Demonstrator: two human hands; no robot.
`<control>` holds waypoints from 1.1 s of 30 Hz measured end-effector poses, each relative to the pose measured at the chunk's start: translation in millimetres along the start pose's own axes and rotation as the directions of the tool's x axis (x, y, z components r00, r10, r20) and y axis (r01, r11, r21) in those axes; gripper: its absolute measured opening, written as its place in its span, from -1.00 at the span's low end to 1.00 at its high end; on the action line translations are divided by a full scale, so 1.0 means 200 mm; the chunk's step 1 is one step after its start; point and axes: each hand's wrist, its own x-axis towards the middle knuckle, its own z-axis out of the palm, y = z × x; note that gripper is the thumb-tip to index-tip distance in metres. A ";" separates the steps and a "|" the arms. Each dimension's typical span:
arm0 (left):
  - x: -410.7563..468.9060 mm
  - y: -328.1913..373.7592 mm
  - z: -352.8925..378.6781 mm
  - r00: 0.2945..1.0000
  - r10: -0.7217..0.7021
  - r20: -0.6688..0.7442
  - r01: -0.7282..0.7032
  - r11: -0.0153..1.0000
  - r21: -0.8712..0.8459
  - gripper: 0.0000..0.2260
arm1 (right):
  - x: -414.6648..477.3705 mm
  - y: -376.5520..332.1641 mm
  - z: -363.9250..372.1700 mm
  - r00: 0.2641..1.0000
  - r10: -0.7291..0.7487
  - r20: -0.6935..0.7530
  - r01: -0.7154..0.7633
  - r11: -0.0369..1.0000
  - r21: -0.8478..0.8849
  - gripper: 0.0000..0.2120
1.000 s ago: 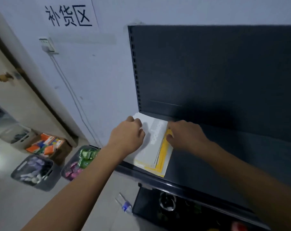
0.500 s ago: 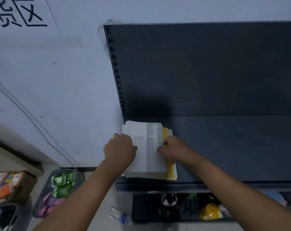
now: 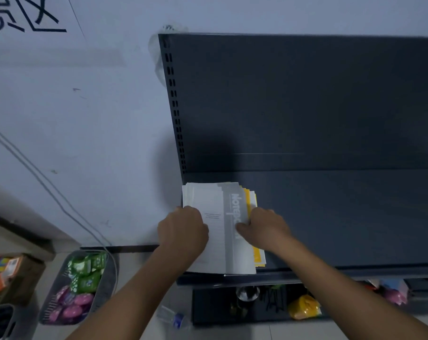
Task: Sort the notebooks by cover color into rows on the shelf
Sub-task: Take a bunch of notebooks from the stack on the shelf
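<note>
A stack of notebooks [image 3: 217,241] lies flat at the left end of the dark shelf [image 3: 343,217], its near edge reaching the shelf's front edge and its far edge just short of the slotted back panel [image 3: 306,99]. The top notebook [image 3: 228,197] is white with a grey band of lettering along its right side. Yellow notebooks [image 3: 252,200] stick out from under it toward the right. The left hand [image 3: 183,231] sits on the stack's left edge, knuckles up, wrist bent, its grip clamped on that side with the fingers curled down over the edge. The right hand [image 3: 264,229] comes in from the right, its forearm slanting across the shelf's front edge. Its thumb lies on the grey band and its fingers curl in at the white covers' right edge, above the yellow ones, so this grip is closed on the stack too. Both forearms are bare. A pale wall [image 3: 85,119] stands left of the shelf. On the floor [image 3: 139,290] below it are a basket [image 3: 110,273] of green and pink packets, a cardboard box [image 3: 29,271] and a bottle [image 3: 173,317]. A yellow bag [image 3: 303,307] lies under the shelf.
</note>
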 end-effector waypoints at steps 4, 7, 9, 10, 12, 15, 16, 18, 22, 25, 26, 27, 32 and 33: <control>0.00 0.02 0.01 0.998 -0.014 0.061 0.018 0.997 -0.076 -0.67 | 0.03 0.01 0.00 0.999 0.014 0.044 -0.014 1.000 0.010 -0.59; 0.00 0.03 0.01 0.998 -0.031 0.055 0.035 0.996 -0.081 -0.68 | 0.02 0.03 0.00 0.998 0.015 0.060 -0.015 1.000 0.000 -0.55; 0.02 0.02 0.01 0.997 -0.038 0.073 0.044 0.995 -0.085 -0.67 | 0.02 0.04 -0.03 0.991 0.014 0.131 -0.017 1.000 0.022 -0.53; 0.03 0.01 0.00 0.995 -0.037 0.095 0.045 0.995 -0.084 -0.67 | 0.01 0.04 -0.04 0.985 0.009 0.174 -0.016 0.999 0.037 -0.54; 0.05 -0.02 -0.01 0.988 -0.028 0.153 0.043 0.995 -0.091 -0.68 | 0.00 0.04 -0.07 0.968 -0.004 0.251 -0.009 0.999 0.048 -0.56; 0.06 -0.04 0.00 0.984 -0.029 0.173 0.039 0.998 -0.055 -0.69 | 0.00 0.04 -0.09 0.945 -0.006 0.328 -0.019 0.997 0.072 -0.53; 0.05 -0.04 0.00 0.989 -0.034 0.147 0.039 0.999 -0.033 -0.69 | 0.00 0.04 -0.10 0.939 -0.008 0.344 -0.024 0.996 0.091 -0.52; 0.05 -0.03 0.01 0.997 -0.048 0.061 0.049 0.999 -0.016 -0.70 | 0.00 0.04 -0.10 0.937 -0.022 0.348 -0.021 0.992 0.121 -0.51; 0.05 -0.02 0.03 0.997 -0.072 0.027 0.074 0.995 -0.073 -0.68 | 0.01 0.02 -0.08 0.949 -0.040 0.313 -0.005 0.990 0.142 -0.52; 0.05 -0.01 0.04 0.997 -0.056 0.055 0.058 0.998 -0.038 -0.66 | 0.00 0.02 -0.08 0.966 -0.037 0.256 0.001 0.990 0.139 -0.58; 0.05 0.00 0.04 0.997 -0.047 0.062 0.048 0.999 -0.019 -0.65 | 0.00 0.03 -0.08 0.977 -0.051 0.207 0.019 0.988 0.153 -0.61; 0.05 0.02 0.04 0.997 -0.039 0.069 0.039 0.999 -0.007 -0.64 | 0.00 0.03 -0.09 0.986 -0.078 0.148 0.047 0.979 0.200 -0.64; 0.07 0.07 0.04 0.999 -0.027 0.044 0.031 0.995 -0.090 -0.56 | -0.01 0.08 -0.15 0.992 -0.126 0.021 0.079 0.731 0.677 -0.76; 0.09 0.08 0.03 1.000 -0.024 0.020 0.027 0.988 -0.150 -0.54 | -0.01 0.09 -0.17 0.995 -0.103 -0.001 0.074 0.703 0.707 -0.78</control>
